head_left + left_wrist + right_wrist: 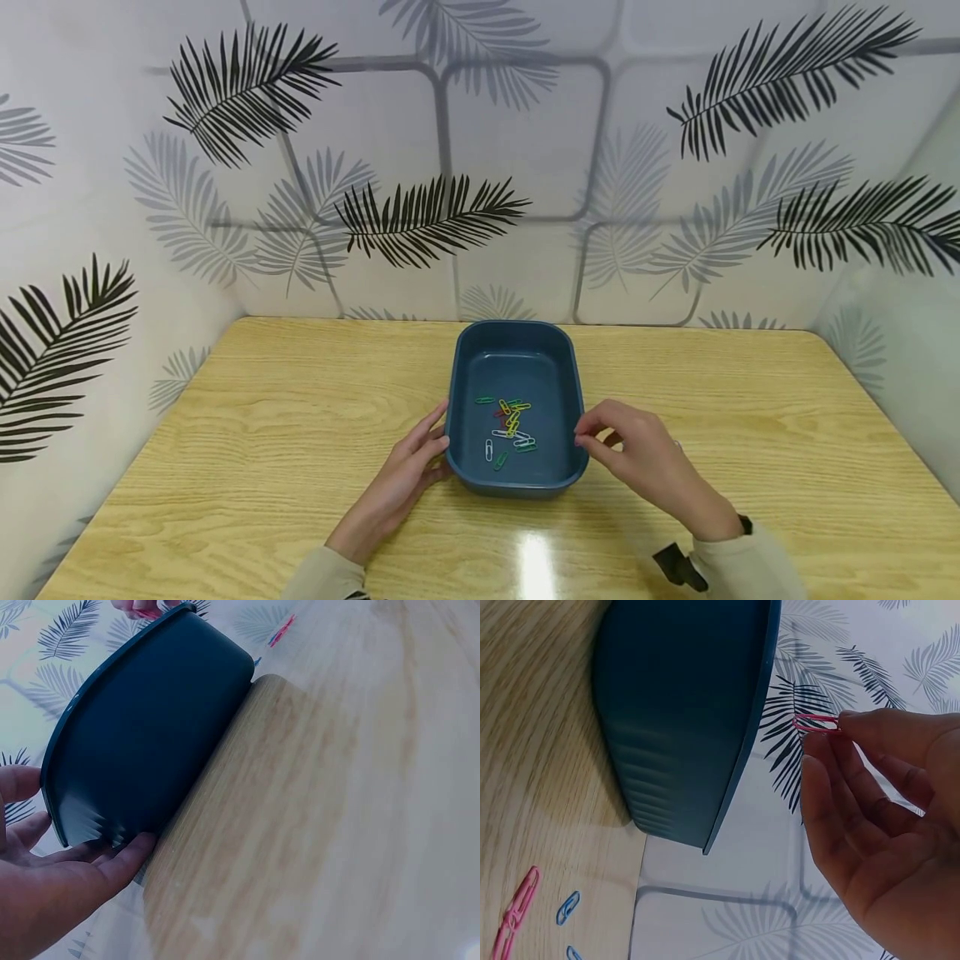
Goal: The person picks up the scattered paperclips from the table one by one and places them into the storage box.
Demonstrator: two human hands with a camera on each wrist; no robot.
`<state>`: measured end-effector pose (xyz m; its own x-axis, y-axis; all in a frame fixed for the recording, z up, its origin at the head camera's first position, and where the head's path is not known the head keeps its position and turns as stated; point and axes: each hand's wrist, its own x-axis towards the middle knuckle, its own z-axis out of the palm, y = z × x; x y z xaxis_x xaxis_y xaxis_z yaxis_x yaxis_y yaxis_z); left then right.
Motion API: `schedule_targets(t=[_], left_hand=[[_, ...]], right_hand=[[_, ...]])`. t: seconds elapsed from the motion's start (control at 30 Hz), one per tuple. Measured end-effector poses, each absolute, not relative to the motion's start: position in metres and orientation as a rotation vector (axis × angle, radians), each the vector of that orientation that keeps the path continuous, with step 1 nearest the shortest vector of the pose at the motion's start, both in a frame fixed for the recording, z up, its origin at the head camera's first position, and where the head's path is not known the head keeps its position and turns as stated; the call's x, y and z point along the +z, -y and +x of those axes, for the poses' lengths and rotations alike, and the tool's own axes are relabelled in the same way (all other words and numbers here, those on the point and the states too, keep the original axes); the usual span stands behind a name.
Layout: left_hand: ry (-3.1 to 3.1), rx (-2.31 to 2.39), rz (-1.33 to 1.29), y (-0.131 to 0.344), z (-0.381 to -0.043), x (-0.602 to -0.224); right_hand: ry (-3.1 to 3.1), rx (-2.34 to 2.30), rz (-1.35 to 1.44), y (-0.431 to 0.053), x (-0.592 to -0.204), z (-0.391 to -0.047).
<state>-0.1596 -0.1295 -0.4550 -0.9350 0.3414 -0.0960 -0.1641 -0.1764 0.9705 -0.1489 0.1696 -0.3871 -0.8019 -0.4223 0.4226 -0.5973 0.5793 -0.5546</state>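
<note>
A dark blue rectangular bin (517, 479) with rounded corners stands on the table, and several green, yellow, red and white paper clips (517, 421) lie scattered on its floor. My right hand (633, 446) is at the bin's right rim, pinching a pink paper clip (816, 722) between thumb and fingertip; in the right wrist view the clip sticks out past the rim's height. On the opposite side my left hand (408, 467) rests its extended fingers (124, 862) against the outer wall and rim.
Right of the bin, linked pink paper clips (514, 915) and blue paper clips (568, 907) lie on the wooden table (300, 400), mostly hidden behind my right hand in the head view. A leaf-patterned backdrop (517, 250) rises at the table's far edge.
</note>
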Motion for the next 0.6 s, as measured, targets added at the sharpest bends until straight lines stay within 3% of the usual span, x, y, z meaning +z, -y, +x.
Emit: schedule_targets(t=[0.6], left_hand=[[-1.755, 2.174, 0.212, 0.1302, -0.1597, -0.4568]], right_hand=[[2.713, 0.988, 0.828, -0.1702, -0.3859, -0.1482]])
